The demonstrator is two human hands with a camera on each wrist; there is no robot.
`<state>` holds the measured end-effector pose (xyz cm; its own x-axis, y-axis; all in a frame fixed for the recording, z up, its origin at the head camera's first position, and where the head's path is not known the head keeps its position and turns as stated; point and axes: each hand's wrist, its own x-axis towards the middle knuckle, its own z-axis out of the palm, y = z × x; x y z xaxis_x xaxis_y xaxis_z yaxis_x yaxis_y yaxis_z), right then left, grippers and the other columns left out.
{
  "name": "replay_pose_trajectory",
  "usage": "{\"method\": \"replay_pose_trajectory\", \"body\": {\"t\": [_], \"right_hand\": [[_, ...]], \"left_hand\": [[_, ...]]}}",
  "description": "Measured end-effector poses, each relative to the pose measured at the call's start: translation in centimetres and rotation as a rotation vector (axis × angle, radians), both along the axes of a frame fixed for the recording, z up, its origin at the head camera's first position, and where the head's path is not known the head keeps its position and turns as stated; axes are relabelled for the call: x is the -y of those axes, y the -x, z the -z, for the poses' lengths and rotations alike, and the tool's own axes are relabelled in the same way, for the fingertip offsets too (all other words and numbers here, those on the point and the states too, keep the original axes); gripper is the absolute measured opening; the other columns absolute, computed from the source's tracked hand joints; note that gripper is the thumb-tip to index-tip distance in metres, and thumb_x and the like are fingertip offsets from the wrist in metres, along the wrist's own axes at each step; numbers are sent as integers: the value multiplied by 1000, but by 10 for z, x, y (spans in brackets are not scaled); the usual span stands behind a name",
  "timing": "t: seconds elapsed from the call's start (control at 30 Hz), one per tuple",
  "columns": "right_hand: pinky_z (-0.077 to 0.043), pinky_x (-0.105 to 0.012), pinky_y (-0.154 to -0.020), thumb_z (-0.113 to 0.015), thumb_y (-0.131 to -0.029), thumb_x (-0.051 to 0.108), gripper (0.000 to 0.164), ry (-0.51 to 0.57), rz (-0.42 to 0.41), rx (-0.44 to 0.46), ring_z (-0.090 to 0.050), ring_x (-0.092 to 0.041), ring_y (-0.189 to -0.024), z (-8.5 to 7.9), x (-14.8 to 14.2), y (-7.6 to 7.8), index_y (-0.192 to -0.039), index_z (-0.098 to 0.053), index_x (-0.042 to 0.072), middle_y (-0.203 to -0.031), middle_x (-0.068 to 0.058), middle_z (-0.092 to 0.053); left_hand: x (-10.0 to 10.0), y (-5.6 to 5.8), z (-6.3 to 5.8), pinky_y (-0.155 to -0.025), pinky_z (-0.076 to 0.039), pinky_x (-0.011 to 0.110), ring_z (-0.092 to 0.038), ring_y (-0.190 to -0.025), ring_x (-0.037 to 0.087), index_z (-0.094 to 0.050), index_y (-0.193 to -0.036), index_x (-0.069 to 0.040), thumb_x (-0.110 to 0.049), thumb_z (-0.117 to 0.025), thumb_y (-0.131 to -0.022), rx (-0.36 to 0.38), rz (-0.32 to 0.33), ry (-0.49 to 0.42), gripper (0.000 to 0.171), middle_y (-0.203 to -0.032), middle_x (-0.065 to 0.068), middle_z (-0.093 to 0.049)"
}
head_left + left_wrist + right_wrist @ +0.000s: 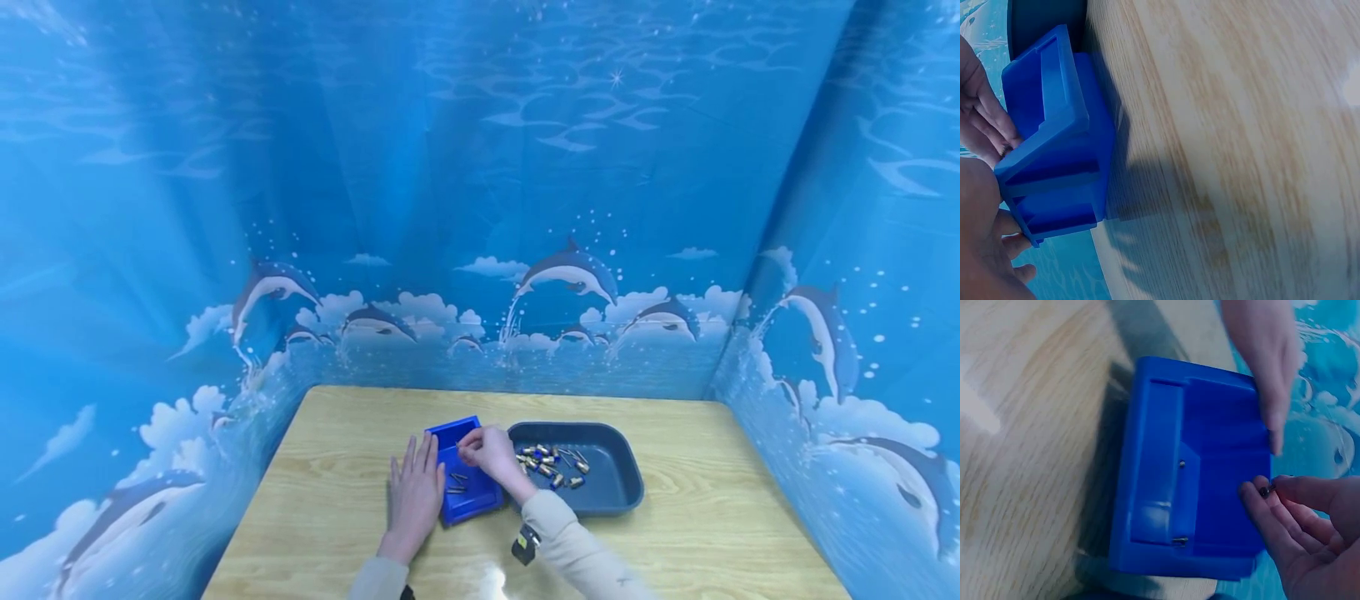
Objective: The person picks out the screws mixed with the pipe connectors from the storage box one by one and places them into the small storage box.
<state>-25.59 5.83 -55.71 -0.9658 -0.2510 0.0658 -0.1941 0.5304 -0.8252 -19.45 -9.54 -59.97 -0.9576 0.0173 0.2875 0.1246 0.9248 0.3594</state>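
A pale wood-grain surface [697, 483] fills the bottom of the head view. Around it, a blue fabric backdrop [375, 125] printed with leaping dolphins, clouds and rippling water covers the frame's top and both sides.

At the lower centre sits a bright blue, rectangular plastic bin [474, 505] with a few slim metal screws [457, 478] scattered inside. Just right of it, a dark grey-blue, round-cornered tray [613, 471] holds brass-coloured cylindrical fittings [546, 469], some with blue parts.

The left hand [416, 492], fingers extended, rests along the bin's left side. The right hand's [495, 450] grip is narrow, pinching a small dark metal piece [1265, 491] at the bin's edge.
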Motion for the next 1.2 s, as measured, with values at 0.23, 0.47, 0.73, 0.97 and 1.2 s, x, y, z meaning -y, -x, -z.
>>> {"method": "replay_pose_trajectory", "body": {"t": [0.23,0.47,0.73,0.97,1.2], "right_hand": [[-56,-26,-65,-82,-79,5,8,-379,5,-362,-69,-14,-69,13,15,-2,-77,-76,11,-74,2,-74],[-57,-28,-60,-79,-76,2,11,-565,-35,-577,-68,-18,-67,28,26,-3,-71,-71,9,-70,-3,-70],[-55,-31,-50,-74,-75,2,12,-754,-32,-672,-66,-20,-60,35,35,-6,-69,-67,10,-66,-5,-67],[-54,-29,-48,-75,-74,2,13,-781,-45,-665,-66,-20,-58,38,35,-4,-68,-68,11,-66,-5,-68],[-55,-30,-49,-74,-77,4,12,-810,-58,-650,-66,-20,-60,41,37,-3,-70,-70,12,-68,-4,-68]], "left_hand": [[0,1,3,-115,-26,71,-33,-148,40,-48,-150,-3,-26,-57,-103,-57,7,7,52,-158,14,-43],[1,1,3,-115,-27,71,-34,-147,41,-48,-149,-2,-25,-56,-104,-72,9,4,51,-157,14,-43],[0,1,3,-117,-26,69,-33,-148,39,-47,-150,-4,-27,-54,-104,-56,8,22,52,-158,12,-42],[0,1,4,-117,-25,69,-32,-149,38,-45,-152,-5,-30,-51,-106,-42,6,32,53,-160,12,-40],[2,1,4,-117,-26,69,-32,-148,39,-46,-151,-5,-28,-51,-105,-47,3,27,52,-159,12,-41]]}}
